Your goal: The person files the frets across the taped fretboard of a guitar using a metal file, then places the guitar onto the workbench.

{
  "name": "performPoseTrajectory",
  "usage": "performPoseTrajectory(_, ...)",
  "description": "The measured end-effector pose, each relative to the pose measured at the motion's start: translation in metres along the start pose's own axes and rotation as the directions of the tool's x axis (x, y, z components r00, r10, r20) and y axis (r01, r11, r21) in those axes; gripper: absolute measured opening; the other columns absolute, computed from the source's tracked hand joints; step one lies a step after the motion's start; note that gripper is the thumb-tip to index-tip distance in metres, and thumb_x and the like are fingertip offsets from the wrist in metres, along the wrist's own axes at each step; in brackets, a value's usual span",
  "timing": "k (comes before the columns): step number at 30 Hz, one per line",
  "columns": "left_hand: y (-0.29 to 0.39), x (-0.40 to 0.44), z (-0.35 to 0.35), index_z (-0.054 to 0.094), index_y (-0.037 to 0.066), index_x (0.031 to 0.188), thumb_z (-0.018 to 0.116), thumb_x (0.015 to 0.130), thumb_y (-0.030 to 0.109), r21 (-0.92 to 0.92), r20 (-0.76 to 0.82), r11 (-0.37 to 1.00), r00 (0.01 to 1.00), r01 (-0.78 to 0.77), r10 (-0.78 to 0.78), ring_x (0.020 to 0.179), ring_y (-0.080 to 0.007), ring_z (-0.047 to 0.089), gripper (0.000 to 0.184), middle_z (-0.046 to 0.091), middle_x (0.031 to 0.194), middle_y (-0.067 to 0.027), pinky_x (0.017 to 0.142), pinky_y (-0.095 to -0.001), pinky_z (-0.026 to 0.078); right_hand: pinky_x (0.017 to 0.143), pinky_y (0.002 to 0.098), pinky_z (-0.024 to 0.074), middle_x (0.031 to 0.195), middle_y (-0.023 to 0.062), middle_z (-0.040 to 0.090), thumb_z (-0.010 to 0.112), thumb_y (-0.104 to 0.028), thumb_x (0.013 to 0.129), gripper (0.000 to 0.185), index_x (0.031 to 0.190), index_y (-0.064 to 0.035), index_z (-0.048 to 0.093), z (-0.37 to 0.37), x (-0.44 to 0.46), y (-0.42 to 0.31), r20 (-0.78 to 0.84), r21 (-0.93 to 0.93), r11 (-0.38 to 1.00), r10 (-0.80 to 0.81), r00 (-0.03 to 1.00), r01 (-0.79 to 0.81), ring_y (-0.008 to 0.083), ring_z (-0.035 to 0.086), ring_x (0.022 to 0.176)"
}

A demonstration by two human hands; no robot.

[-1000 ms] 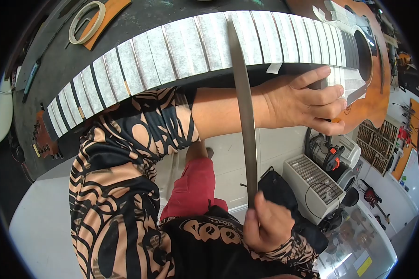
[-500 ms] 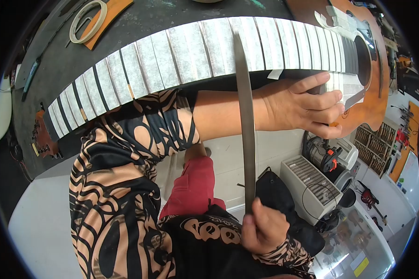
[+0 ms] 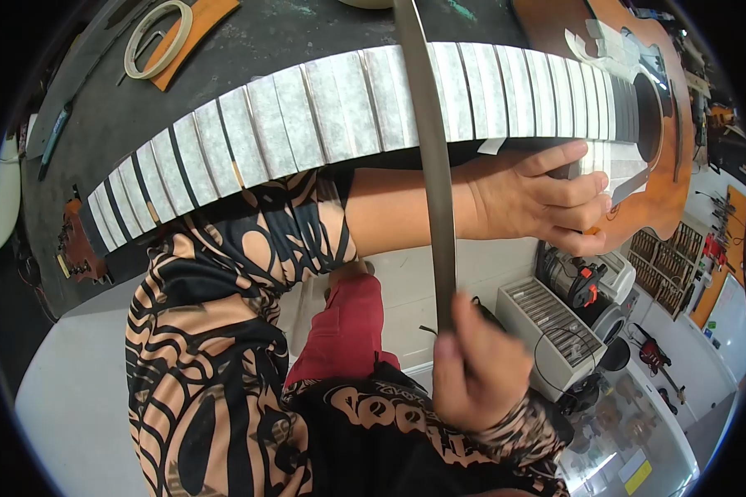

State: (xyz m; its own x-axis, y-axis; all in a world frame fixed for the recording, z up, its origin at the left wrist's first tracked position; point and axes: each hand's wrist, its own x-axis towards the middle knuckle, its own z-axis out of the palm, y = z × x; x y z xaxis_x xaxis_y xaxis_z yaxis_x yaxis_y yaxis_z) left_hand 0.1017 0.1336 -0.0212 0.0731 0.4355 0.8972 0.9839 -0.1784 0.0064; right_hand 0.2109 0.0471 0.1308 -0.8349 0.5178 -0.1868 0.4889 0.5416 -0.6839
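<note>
A long flat metal file (image 3: 436, 178) crosses the guitar neck (image 3: 344, 108), whose fretboard is covered with strips of white masking tape between the frets. My right hand (image 3: 482, 364) is closed around the file's near end, thumb laid along it. The far end of the file reaches beyond the neck's far edge. My left hand (image 3: 555, 199) lies against the orange guitar body (image 3: 663, 195) where the neck joins it, fingers apart and slightly bent over taped paper; its thumb is hidden. My left forearm runs under the file.
A tape roll (image 3: 158, 40) and an orange curved piece (image 3: 197, 37) lie on the dark workbench (image 3: 249, 41). The guitar's headstock (image 3: 83, 244) is at the left. Below the bench stand a slotted white box (image 3: 547, 319) and a vacuum-like machine (image 3: 584, 277).
The file and my right hand have pushed away from my body, so the file now reaches past the neck's far edge. The neck sits slightly lower in view. My left hand stays on the guitar.
</note>
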Motion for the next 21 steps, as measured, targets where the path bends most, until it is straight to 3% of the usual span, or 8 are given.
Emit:
performPoseTrajectory(3, -0.001, 0.001, 0.001, 0.035, 0.036, 0.119, 0.064, 0.083, 0.029, 0.011, -0.006, 1.000, 1.000, 0.006, -0.006, 0.128, -0.0128, 0.036, 0.046, 0.043, 0.124, 0.0089, 0.115, -0.0496, 0.025, 0.043, 0.0283, 0.0425, 0.054, 0.0031, 0.051, 0.068, 0.005, 0.070, 0.050, 0.119, 0.0052, 0.061, 0.021, -0.060, 0.019, -0.143, 0.131, 0.983, -0.109, 0.984, 0.128, 0.0159, 0.050, 0.041)
performPoseTrajectory(6, 0.003, 0.000, -0.001, 0.034, 0.035, 0.120, 0.063, 0.084, 0.029, -0.019, 0.011, 1.000, 1.000, 0.016, -0.016, 0.129, -0.0133, 0.036, 0.047, 0.043, 0.124, 0.0082, 0.115, -0.0496, 0.025, 0.057, 0.0268, 0.0515, 0.068, 0.0149, 0.064, 0.062, 0.005, 0.071, 0.050, 0.120, 0.0087, 0.059, 0.007, -0.045, 0.006, -0.038, 0.042, 0.999, -0.032, 0.999, 0.034, 0.0244, 0.066, 0.056)
performPoseTrajectory(7, 0.004, -0.001, -0.001, 0.034, 0.035, 0.120, 0.063, 0.084, 0.029, -0.051, 0.021, 0.998, 0.999, 0.031, -0.030, 0.129, -0.0136, 0.036, 0.047, 0.043, 0.125, 0.0077, 0.115, -0.0495, 0.025, 0.043, 0.0303, 0.0427, 0.054, 0.0058, 0.051, 0.067, 0.006, 0.072, 0.051, 0.122, 0.0033, 0.061, 0.012, -0.019, 0.006, -0.135, 0.091, 0.992, -0.078, 0.988, 0.090, 0.0177, 0.049, 0.040)
performPoseTrajectory(12, -0.001, -0.003, -0.004, 0.034, 0.035, 0.120, 0.063, 0.084, 0.029, 0.042, 0.013, 0.999, 1.000, -0.017, 0.016, 0.129, -0.0140, 0.036, 0.047, 0.042, 0.126, 0.0071, 0.115, -0.0493, 0.025, 0.044, 0.0298, 0.0425, 0.056, 0.0080, 0.051, 0.065, 0.006, 0.077, 0.051, 0.127, -0.0016, 0.059, 0.010, 0.091, -0.009, -0.276, 0.011, 0.964, -0.252, 0.928, 0.265, 0.0191, 0.051, 0.042)
performPoseTrajectory(15, 0.002, 0.000, 0.000, 0.035, 0.035, 0.120, 0.063, 0.084, 0.030, 0.011, -0.013, 1.000, 1.000, 0.020, -0.020, 0.129, -0.0132, 0.036, 0.046, 0.042, 0.125, 0.0078, 0.116, -0.0494, 0.024, 0.044, 0.0288, 0.0424, 0.058, 0.0086, 0.054, 0.065, 0.007, 0.076, 0.051, 0.127, 0.0013, 0.059, 0.007, 0.059, -0.010, -0.155, 0.103, 0.992, -0.062, 0.986, 0.078, 0.0184, 0.052, 0.043)
performPoseTrajectory(17, 0.000, 0.000, 0.000, 0.035, 0.035, 0.120, 0.063, 0.084, 0.030, 0.012, -0.020, 0.999, 0.999, 0.030, -0.030, 0.129, -0.0130, 0.036, 0.046, 0.042, 0.125, 0.0080, 0.116, -0.0494, 0.024, 0.042, 0.0281, 0.0419, 0.056, 0.0070, 0.053, 0.065, 0.008, 0.073, 0.051, 0.124, 0.0045, 0.059, 0.011, 0.012, 0.007, -0.151, 0.088, 0.987, -0.122, 0.981, 0.137, 0.0169, 0.052, 0.043)
performPoseTrajectory(18, 0.001, -0.001, 0.000, 0.036, 0.035, 0.119, 0.063, 0.084, 0.031, 0.015, -0.017, 0.999, 0.999, 0.031, -0.031, 0.129, -0.0126, 0.036, 0.045, 0.042, 0.125, 0.0084, 0.116, -0.0492, 0.024, 0.059, 0.0280, 0.0527, 0.071, 0.0162, 0.065, 0.062, 0.003, 0.074, 0.051, 0.125, 0.0082, 0.057, 0.010, -0.022, 0.011, -0.055, 0.017, 0.997, -0.080, 0.995, 0.081, 0.0268, 0.068, 0.060)
performPoseTrajectory(21, 0.003, -0.001, -0.002, 0.036, 0.035, 0.119, 0.063, 0.084, 0.032, 0.012, -0.001, 0.999, 0.999, 0.034, -0.034, 0.128, -0.0123, 0.037, 0.044, 0.042, 0.124, 0.0087, 0.115, -0.0486, 0.025, 0.050, 0.0289, 0.0472, 0.063, 0.0101, 0.058, 0.066, 0.005, 0.070, 0.051, 0.120, 0.0055, 0.060, 0.014, -0.064, 0.019, -0.065, 0.085, 0.991, -0.094, 0.993, 0.099, 0.0207, 0.059, 0.052)
